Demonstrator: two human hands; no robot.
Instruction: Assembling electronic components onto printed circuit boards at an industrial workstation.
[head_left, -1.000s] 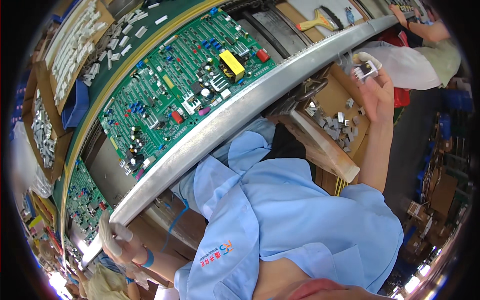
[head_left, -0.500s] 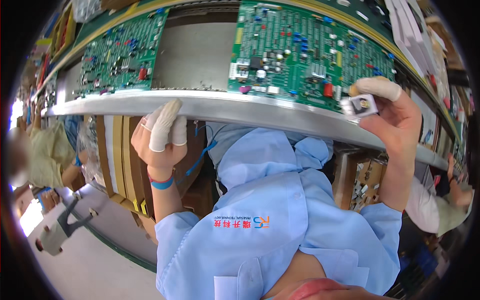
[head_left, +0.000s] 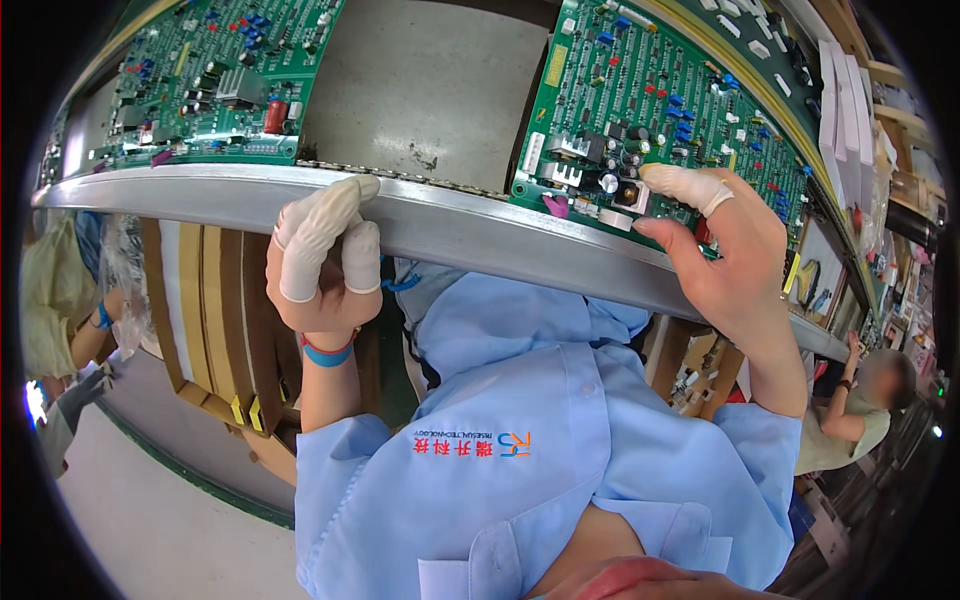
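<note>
My right hand (head_left: 735, 245) pinches a small white square block (head_left: 629, 196) with a dark face between thumb and a finger in a white finger cot. It is low over the near left part of a green circuit board (head_left: 690, 95), beside a pink part (head_left: 555, 205) and a silver heat sink. Whether the block touches the board I cannot tell. At the metal rail (head_left: 440, 215), my left hand (head_left: 325, 250) has its cot-covered fingers curled and bunched; whatever they may hold is hidden. Another populated green board (head_left: 210, 85) lies to the left.
A bare metal plate (head_left: 420, 90) shows between the boards. White parts (head_left: 760, 48) lie beyond the right board. Below the rail are cardboard boxes (head_left: 235, 330) and an open box of small parts (head_left: 700, 370). Other people work at both sides.
My right hand has carried the white block leftward, from the right board's near edge to among its near left parts. My left hand stays curled at the rail. The view has shifted.
</note>
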